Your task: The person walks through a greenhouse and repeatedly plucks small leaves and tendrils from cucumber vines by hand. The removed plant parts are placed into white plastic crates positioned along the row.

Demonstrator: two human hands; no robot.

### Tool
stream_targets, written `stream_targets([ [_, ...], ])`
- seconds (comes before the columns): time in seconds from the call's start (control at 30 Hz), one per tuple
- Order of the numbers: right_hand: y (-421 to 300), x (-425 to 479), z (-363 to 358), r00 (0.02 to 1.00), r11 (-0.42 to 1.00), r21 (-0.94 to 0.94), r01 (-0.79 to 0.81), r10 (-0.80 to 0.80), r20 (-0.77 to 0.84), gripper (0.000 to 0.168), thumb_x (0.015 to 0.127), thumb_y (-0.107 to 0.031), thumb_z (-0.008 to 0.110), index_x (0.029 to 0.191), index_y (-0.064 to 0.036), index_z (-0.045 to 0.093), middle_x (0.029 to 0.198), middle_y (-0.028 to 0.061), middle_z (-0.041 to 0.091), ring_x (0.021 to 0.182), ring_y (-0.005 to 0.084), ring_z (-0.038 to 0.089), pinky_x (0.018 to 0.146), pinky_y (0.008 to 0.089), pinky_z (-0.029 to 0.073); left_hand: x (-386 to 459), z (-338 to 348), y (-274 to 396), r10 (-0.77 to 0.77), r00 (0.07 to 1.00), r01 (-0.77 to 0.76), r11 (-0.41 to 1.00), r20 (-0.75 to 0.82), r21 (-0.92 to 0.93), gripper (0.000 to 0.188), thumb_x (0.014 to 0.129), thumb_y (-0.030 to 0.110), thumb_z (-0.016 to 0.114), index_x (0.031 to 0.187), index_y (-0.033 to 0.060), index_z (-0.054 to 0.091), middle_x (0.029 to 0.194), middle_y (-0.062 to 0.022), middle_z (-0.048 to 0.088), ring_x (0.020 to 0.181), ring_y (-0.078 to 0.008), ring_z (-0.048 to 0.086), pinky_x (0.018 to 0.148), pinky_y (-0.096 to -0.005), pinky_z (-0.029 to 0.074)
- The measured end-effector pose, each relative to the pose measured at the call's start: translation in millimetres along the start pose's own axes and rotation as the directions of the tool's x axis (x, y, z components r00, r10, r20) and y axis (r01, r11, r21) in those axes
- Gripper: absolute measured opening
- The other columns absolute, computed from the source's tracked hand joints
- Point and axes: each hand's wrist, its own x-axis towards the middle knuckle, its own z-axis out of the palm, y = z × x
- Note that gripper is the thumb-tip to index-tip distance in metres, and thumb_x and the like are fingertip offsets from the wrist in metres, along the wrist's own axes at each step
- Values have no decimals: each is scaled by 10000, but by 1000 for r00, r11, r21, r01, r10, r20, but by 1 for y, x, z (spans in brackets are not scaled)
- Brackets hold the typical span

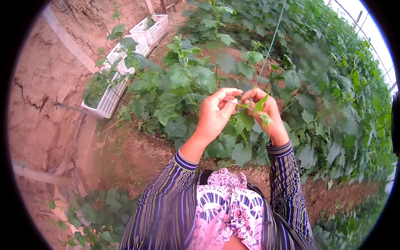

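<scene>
My left hand [214, 114] and my right hand [269, 115] meet at a climbing vine shoot [260, 105], their fingertips close together. A green string [271, 47] slants down from above to the fingers of my right hand, which pinch around the shoot and the string. Thumb and fingertips of my left hand close on a thin strand at the shoot's stem; whether it is string or tendril I cannot tell. A pale, furled growing tip [265, 120] hangs over my right palm. Broad lobed leaves [223, 145] spread just below both hands.
White plastic crates [104, 97] stand in a line at the left beside a cracked earthen wall [40, 78]; some have leaves in or over them. Dense trellised vines [350, 103] fill the right side. Other strings rise among the plants. Bare soil [134, 153] runs before me.
</scene>
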Motion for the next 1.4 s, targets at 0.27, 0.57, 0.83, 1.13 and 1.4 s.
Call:
stream_targets([
  [0.27, 84, -22, 19, 937, 986, 24, -167, 166, -306, 179, 825, -85, 648, 975, -12, 584, 823, 13, 618, 734, 91, 566, 675, 254, 460, 2, 1, -46, 176, 984, -168, 970, -28, 177, 186, 822, -2, 626, 1007, -11, 602, 987, -64, 633, 891, -137, 622, 771, -269, 519],
  [0.57, -27, -17, 47, 817, 778, -540, 320, -515, -258, 266, 783, -27, 624, 1047, -51, 617, 1044, 139, 573, 822, 193, 594, 651, 277, 483, 7, 12, -20, 230, 973, -207, 888, -8, 411, 145, 806, 44, 659, 938, 9, 611, 875, -84, 655, 763, -123, 646, 660, -264, 509],
  [0.83, -24, -18, 57, 921, 929, 295, 225, -104, -375, 248, 898, -106, 560, 1133, -30, 573, 1053, 32, 573, 824, 65, 561, 693, 203, 441, 6, 3, -11, 307, 929, -335, 935, -208, -118, 208, 921, 128, 569, 1077, 6, 503, 987, -39, 597, 864, -94, 579, 709, -231, 491],
  [1.13, 73, -55, 37, 855, 965, 261, 15, 123, -504, 206, 930, -141, 513, 1089, -21, 563, 1005, 20, 597, 834, 81, 590, 689, 213, 461, 21, -34, -46, 256, 932, -187, 946, -256, 264, 446, 916, 43, 527, 1334, 8, 375, 1150, -126, 559, 1069, -187, 553, 921, -304, 441],
  [1.4, 277, -183, -29, 504, 847, 70, -527, 378, -776, 228, 844, -100, 561, 1042, 13, 581, 1010, 134, 617, 959, 236, 588, 863, 328, 453, -20, -19, -54, 293, 940, -186, 868, -172, 460, 362, 916, 11, 477, 1275, 6, 434, 1082, -121, 589, 985, -186, 590, 845, -293, 474],
])
